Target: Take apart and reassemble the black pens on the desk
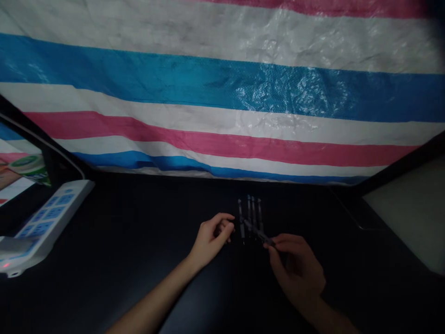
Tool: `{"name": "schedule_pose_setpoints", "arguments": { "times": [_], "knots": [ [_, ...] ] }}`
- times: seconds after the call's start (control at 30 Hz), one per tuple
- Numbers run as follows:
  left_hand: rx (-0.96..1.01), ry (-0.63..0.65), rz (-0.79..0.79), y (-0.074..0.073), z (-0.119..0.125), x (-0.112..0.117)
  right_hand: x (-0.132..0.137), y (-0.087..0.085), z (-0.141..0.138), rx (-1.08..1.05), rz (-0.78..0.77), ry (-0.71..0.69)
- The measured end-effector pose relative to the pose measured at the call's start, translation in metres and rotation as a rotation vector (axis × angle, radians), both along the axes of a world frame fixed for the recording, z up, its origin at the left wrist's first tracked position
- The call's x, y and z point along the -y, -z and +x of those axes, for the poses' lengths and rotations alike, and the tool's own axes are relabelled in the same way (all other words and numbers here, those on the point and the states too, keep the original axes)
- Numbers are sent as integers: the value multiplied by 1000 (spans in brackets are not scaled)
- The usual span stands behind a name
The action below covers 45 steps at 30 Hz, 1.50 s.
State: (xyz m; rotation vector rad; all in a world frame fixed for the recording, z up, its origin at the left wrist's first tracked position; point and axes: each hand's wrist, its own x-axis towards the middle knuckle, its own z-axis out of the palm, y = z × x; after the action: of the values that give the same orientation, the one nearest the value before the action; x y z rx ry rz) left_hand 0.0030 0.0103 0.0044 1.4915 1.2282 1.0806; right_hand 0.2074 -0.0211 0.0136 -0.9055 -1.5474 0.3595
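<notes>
Several slim pens (260,215) lie side by side on the black table (139,241), pointing away from me; the dim light blurs their details. Between the thumb and fingers of my right hand (297,269) is another pen (259,232), gripped by its near end. It slants up to the left, across the lower part of the row. My left hand (213,236) rests on the table just left of the leftmost pen (240,218), apart from it. Its fingers are loosely bent, with a gap between thumb and forefinger and nothing visible in it.
A white power strip (52,218) with a small red light lies at the left edge. Beyond it stands a green and white tub (29,167). Striped plastic sheeting (208,106) hangs behind the table. Dark frame edges (399,162) run along both sides.
</notes>
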Motion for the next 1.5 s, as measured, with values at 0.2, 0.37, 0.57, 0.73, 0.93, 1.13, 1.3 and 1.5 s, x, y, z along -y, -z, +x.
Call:
{"name": "schedule_pose_setpoints", "arguments": {
  "times": [0.2, 0.37, 0.57, 0.73, 0.93, 1.13, 1.3, 1.5],
  "knots": [
    [70, 18, -90, 1, 2, 1, 8, -3, 1, 203, 106, 55],
    [92, 25, -121, 0, 3, 0, 1, -7, 5, 208, 123, 123],
    [75, 28, -109, 2, 3, 1, -4, -10, -2, 340, 232, 136],
    [71, 19, -111, 2, 2, 0, -4, -12, -5, 325, 256, 43],
    [53, -3, -108, 1, 1, -1, -4, -10, -4, 324, 286, 29],
    [69, -22, -112, 1, 1, -1, -1, -13, -1, 341, 308, 28],
    [65, -33, -108, 1, 0, -1, 2, -16, -1, 315, 281, 32],
    [200, -17, -198, 1, 2, -1, 10, -16, 8, 243, 221, 79]
  ]
}}
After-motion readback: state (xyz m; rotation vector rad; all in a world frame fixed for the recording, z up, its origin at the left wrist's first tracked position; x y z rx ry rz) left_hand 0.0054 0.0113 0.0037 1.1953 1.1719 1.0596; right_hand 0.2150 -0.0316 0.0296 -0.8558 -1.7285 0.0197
